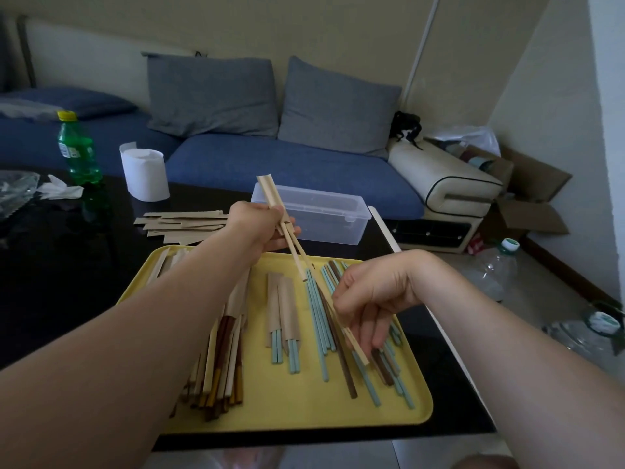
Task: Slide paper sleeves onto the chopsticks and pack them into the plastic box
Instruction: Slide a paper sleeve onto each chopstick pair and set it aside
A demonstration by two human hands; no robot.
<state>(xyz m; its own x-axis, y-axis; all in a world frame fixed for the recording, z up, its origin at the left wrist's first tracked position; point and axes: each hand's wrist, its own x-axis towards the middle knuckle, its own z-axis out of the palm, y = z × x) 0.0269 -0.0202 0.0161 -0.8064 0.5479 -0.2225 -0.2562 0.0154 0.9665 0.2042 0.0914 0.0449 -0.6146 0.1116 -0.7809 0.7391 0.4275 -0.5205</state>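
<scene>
left hand [260,228] grips a sleeve [269,191] with chopsticks [297,260] half in, right hand [375,299] pinches one's end over the tray [304,411].

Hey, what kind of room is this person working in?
Most likely a home living room. A blue fabric sofa with grey square cushions stands behind the glossy black low table, and an open brown cardboard box sits on the floor in the corner.

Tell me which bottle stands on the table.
The green bottle with the yellow cap, upright at the far left of the table. The clear bottles are on the floor at right.
</scene>
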